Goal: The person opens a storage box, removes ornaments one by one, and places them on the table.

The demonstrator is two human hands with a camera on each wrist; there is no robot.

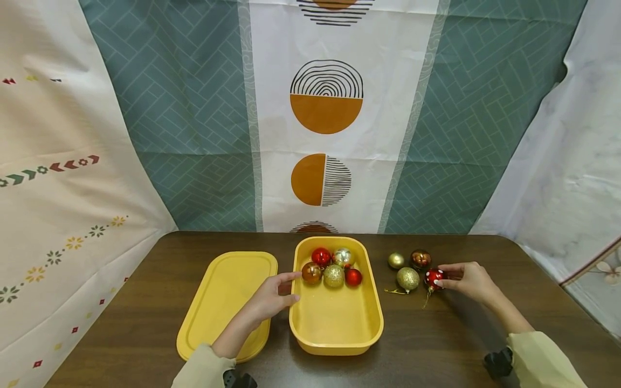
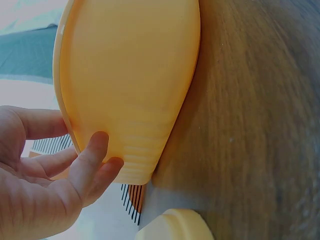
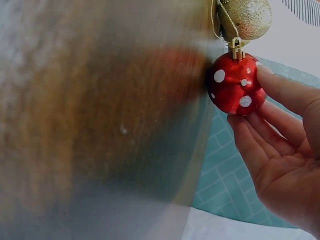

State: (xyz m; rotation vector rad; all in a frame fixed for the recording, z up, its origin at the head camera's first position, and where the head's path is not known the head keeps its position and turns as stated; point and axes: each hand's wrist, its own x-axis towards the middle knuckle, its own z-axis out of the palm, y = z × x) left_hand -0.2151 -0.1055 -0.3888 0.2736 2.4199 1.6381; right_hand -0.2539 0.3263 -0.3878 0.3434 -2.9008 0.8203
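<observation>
In the head view my left hand [image 1: 269,296] is at the left rim of a yellow plastic box [image 1: 335,345], its thumb and index finger at the edge. The left wrist view shows other fingertips [image 2: 100,145] resting against the box's outer wall [image 2: 135,65]. Several Christmas baubles lie at the far end inside, among them a red bauble [image 1: 353,277], a copper bauble [image 1: 312,272] and a glittery gold bauble [image 1: 333,276]. On the right, my right hand [image 1: 469,281] holds a red bauble with white dots [image 3: 232,87] between thumb and fingers, its gold loop hanging free.
Beside the held bauble sit a glittery gold bauble [image 1: 408,278], a small gold bauble [image 1: 395,261] and a brown bauble [image 1: 420,259]. A flat yellow lid [image 1: 223,285] lies left of the box on the dark wooden table [image 1: 126,323]. Patterned cloth [image 1: 194,134] hangs behind.
</observation>
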